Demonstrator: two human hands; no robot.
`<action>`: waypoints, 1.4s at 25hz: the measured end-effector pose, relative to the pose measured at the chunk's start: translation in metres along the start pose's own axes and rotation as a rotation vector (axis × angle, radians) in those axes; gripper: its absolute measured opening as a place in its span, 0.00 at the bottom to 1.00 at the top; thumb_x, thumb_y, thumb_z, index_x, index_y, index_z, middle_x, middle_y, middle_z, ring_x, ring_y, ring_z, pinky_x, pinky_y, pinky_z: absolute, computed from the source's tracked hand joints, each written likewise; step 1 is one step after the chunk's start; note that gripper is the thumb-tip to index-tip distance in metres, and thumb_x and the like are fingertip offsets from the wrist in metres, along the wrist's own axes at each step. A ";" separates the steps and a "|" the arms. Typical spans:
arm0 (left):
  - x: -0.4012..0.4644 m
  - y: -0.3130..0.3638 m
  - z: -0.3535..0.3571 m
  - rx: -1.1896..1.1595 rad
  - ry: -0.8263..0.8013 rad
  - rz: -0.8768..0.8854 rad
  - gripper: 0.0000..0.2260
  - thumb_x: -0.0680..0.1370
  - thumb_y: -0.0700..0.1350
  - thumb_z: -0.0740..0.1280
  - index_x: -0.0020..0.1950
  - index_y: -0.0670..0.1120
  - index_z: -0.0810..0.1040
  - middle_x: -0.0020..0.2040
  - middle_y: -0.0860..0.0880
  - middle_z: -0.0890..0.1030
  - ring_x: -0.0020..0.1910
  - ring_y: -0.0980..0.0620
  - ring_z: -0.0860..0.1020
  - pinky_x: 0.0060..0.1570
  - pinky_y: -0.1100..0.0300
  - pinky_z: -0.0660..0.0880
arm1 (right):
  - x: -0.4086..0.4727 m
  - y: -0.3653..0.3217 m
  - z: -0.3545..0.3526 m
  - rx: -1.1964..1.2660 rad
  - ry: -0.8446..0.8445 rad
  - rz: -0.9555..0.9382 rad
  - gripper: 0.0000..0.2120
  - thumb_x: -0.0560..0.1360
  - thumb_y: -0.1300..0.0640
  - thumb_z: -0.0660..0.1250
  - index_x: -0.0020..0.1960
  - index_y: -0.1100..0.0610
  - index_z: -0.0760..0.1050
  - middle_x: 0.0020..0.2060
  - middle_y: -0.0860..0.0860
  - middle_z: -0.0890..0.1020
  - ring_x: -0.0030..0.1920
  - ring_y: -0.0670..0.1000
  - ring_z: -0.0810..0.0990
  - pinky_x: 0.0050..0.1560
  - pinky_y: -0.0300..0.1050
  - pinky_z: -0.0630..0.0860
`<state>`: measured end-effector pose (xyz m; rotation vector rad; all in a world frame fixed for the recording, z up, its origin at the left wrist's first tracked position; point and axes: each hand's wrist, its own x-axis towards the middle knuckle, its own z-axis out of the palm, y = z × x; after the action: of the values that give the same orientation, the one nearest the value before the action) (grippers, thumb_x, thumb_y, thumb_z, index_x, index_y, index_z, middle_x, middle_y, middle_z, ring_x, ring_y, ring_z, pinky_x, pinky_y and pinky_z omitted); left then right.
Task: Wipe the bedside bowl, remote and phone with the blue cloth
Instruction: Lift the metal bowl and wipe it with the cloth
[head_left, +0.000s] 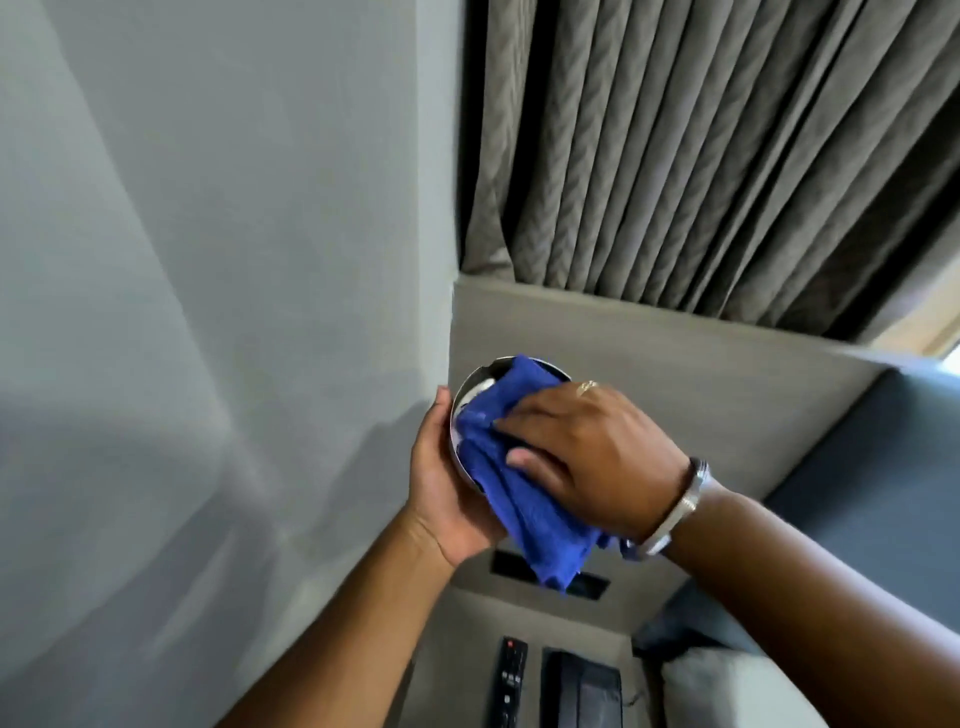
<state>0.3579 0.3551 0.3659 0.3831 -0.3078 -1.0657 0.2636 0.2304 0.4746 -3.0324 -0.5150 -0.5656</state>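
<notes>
My left hand cups a shiny steel bowl from below and holds it up in the air, tilted toward me. My right hand presses a blue cloth into the bowl's mouth, and the cloth's loose end hangs down below the hands. On the bedside surface far below lie a black remote and, to its right, a dark flat phone, both partly cut off by the frame's bottom edge.
A grey wall fills the left. Grey curtains hang behind a beige headboard panel. A dark switch panel is set into the panel below the cloth. A blue padded headboard and a pillow lie at right.
</notes>
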 end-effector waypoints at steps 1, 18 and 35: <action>0.000 0.000 0.016 -0.001 -0.011 0.036 0.34 0.76 0.66 0.62 0.70 0.41 0.74 0.67 0.39 0.77 0.68 0.41 0.73 0.72 0.47 0.63 | -0.006 0.001 -0.011 0.054 -0.076 -0.049 0.20 0.79 0.48 0.57 0.63 0.57 0.75 0.60 0.56 0.79 0.60 0.59 0.76 0.60 0.56 0.71; -0.044 -0.008 0.078 0.134 0.037 0.469 0.26 0.80 0.57 0.57 0.65 0.38 0.77 0.62 0.38 0.80 0.66 0.42 0.75 0.69 0.49 0.67 | -0.007 -0.029 -0.028 0.242 -0.111 -0.275 0.50 0.66 0.23 0.42 0.77 0.57 0.48 0.77 0.53 0.54 0.76 0.49 0.50 0.75 0.51 0.52; -0.082 0.036 0.098 0.376 0.157 0.685 0.28 0.72 0.57 0.69 0.66 0.40 0.78 0.63 0.39 0.80 0.65 0.42 0.76 0.62 0.50 0.74 | 0.015 -0.044 -0.036 0.164 0.119 -0.215 0.22 0.78 0.51 0.58 0.71 0.54 0.67 0.71 0.50 0.70 0.72 0.48 0.64 0.71 0.40 0.54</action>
<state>0.3075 0.4281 0.4644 0.6366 -0.4589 -0.2991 0.2503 0.2739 0.5112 -2.7880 -0.8418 -0.6701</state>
